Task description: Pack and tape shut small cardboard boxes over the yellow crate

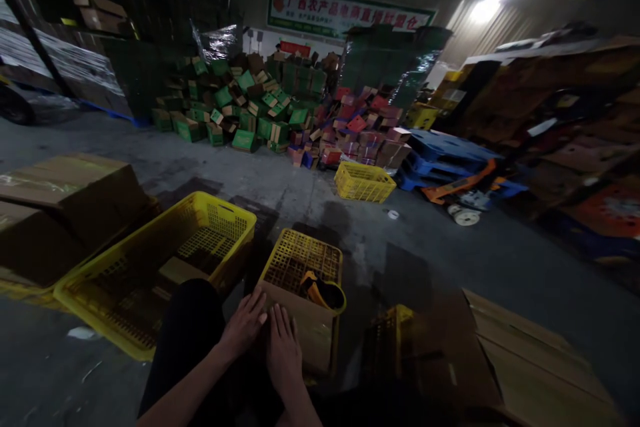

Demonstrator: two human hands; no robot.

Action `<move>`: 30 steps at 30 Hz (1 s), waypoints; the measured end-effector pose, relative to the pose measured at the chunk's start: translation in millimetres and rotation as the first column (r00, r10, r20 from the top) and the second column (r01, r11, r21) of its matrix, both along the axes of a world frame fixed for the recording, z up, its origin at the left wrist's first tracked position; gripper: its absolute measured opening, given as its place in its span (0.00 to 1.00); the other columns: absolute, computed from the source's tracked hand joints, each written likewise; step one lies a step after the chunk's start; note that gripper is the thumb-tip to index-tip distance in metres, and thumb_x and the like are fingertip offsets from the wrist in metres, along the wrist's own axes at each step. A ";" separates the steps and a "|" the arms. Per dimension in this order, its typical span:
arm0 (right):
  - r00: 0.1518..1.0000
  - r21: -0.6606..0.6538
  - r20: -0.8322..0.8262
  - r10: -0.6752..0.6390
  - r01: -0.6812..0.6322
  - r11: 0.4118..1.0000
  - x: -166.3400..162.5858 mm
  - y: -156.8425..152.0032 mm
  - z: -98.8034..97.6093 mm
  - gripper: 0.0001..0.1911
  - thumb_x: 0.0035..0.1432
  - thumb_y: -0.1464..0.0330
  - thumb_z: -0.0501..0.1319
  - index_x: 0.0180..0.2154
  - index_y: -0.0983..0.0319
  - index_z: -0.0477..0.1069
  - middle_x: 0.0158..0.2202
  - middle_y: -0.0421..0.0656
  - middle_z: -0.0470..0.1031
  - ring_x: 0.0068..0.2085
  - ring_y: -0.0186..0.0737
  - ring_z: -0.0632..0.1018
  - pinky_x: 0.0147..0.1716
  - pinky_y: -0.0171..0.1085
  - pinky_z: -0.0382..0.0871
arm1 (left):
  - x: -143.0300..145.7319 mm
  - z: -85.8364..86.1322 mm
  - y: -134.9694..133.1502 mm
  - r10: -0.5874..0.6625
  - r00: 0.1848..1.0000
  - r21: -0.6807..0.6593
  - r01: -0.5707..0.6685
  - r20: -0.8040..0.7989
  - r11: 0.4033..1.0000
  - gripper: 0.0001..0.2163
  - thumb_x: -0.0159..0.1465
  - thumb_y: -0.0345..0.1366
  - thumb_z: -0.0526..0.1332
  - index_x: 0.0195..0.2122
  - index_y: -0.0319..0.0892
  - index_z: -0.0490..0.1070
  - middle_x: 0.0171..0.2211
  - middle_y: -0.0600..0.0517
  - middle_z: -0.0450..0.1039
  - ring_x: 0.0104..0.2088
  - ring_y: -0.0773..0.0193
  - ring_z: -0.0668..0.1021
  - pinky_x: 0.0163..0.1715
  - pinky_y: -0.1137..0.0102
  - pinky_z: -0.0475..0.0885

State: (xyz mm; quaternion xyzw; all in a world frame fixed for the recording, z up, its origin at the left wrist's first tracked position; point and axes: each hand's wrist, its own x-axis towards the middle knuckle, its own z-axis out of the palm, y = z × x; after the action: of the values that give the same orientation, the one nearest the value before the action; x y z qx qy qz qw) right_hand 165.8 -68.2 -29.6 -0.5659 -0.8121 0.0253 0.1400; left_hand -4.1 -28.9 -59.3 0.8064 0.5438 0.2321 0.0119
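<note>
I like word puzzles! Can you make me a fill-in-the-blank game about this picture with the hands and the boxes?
Both hands, left hand and right hand, rest flat on a brown ____ box.
The big empty crate beside the person's left knee is colored ____.
The far pile of boxes is mostly ____.

Missing words: cardboard; yellow; green

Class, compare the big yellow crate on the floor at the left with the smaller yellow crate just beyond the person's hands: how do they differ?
The big yellow crate is wider and sits mouth-up, showing its inside; the smaller yellow crate is narrower and seems to sit upside down, grid base upward. The big crate holds flat cardboard pieces; the smaller crate carries a tape dispenser on top and a cardboard piece against its front, under the left hand and right hand. Both are yellow lattice plastic.
</note>
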 end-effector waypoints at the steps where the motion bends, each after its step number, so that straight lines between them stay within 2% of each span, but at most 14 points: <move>1: 1.000 0.002 -0.001 -0.023 0.023 1.000 7.0 -5.9 -0.3 0.27 0.70 0.70 0.47 0.68 0.58 0.61 0.69 0.44 0.61 0.69 0.45 0.64 0.66 0.49 0.57 | 1.5 -2.1 -1.2 0.009 1.000 0.006 -0.009 0.014 1.000 0.23 0.73 0.36 0.51 0.68 0.38 0.61 0.70 0.39 0.57 0.70 0.50 0.61 0.63 0.54 0.66; 6: 0.989 0.069 0.028 -0.143 0.140 0.988 60.6 -36.9 -6.7 0.27 0.73 0.60 0.45 0.69 0.53 0.59 0.68 0.44 0.64 0.67 0.48 0.67 0.65 0.52 0.59 | 6.3 -10.3 -4.7 0.026 0.998 0.010 -0.027 0.059 1.000 0.25 0.73 0.38 0.51 0.69 0.36 0.58 0.71 0.39 0.54 0.72 0.48 0.55 0.63 0.55 0.67; 10: 0.978 0.106 0.016 -0.210 0.207 0.973 94.2 -52.9 -20.9 0.29 0.73 0.57 0.42 0.69 0.57 0.58 0.69 0.45 0.63 0.69 0.50 0.64 0.64 0.52 0.62 | 8.8 -11.5 -4.8 0.057 0.997 0.031 -0.059 0.046 0.998 0.26 0.73 0.42 0.51 0.69 0.36 0.59 0.70 0.38 0.56 0.71 0.47 0.57 0.62 0.54 0.66; 15: 0.970 0.123 -0.089 -0.227 0.237 0.964 92.9 -50.3 -36.3 0.30 0.74 0.56 0.39 0.67 0.60 0.64 0.68 0.48 0.64 0.68 0.52 0.64 0.64 0.52 0.62 | 35.6 -6.7 -16.4 0.144 0.989 0.105 -0.143 -0.007 0.984 0.27 0.72 0.43 0.53 0.68 0.34 0.61 0.69 0.34 0.58 0.70 0.42 0.60 0.62 0.50 0.64; 17: 0.965 0.119 -0.112 -0.238 0.250 0.961 89.9 -47.7 -38.0 0.30 0.74 0.56 0.40 0.65 0.60 0.66 0.67 0.49 0.66 0.68 0.52 0.65 0.64 0.53 0.62 | 55.3 -2.8 -27.4 0.089 0.995 0.141 -0.083 -0.038 0.987 0.26 0.71 0.42 0.55 0.69 0.40 0.62 0.70 0.37 0.57 0.70 0.42 0.60 0.62 0.50 0.64; 21: 0.970 0.093 -0.166 -0.180 0.197 0.976 89.2 -51.9 -35.7 0.28 0.74 0.59 0.42 0.64 0.61 0.69 0.67 0.49 0.65 0.69 0.52 0.63 0.66 0.54 0.59 | 86.6 9.8 -50.9 -0.074 0.993 0.144 0.086 -0.089 0.986 0.26 0.70 0.40 0.58 0.70 0.52 0.60 0.72 0.43 0.53 0.70 0.44 0.60 0.63 0.50 0.62; 26: 0.889 0.032 -0.358 -0.286 0.318 0.948 87.4 -75.3 -33.0 0.29 0.75 0.60 0.42 0.69 0.65 0.57 0.71 0.51 0.56 0.72 0.49 0.56 0.66 0.52 0.61 | 85.1 23.1 -62.3 -0.129 0.985 0.035 0.134 -0.112 0.990 0.27 0.70 0.41 0.60 0.70 0.50 0.60 0.72 0.41 0.52 0.70 0.44 0.59 0.64 0.51 0.61; 30: 0.828 -0.063 -0.458 -0.323 0.332 0.941 86.1 -87.8 -31.1 0.28 0.75 0.62 0.41 0.71 0.64 0.53 0.72 0.50 0.55 0.71 0.42 0.59 0.67 0.47 0.62 | 79.3 21.9 -61.0 -0.137 0.987 -0.025 0.135 -0.079 0.990 0.27 0.70 0.44 0.59 0.70 0.48 0.60 0.72 0.38 0.50 0.71 0.42 0.57 0.64 0.48 0.60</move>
State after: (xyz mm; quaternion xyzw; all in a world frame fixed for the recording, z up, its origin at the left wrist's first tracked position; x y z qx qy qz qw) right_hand 251.9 -156.0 -60.7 -0.6727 -0.6465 0.1271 0.3366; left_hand 75.2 -89.9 -37.4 0.8502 0.4897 0.1926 0.0138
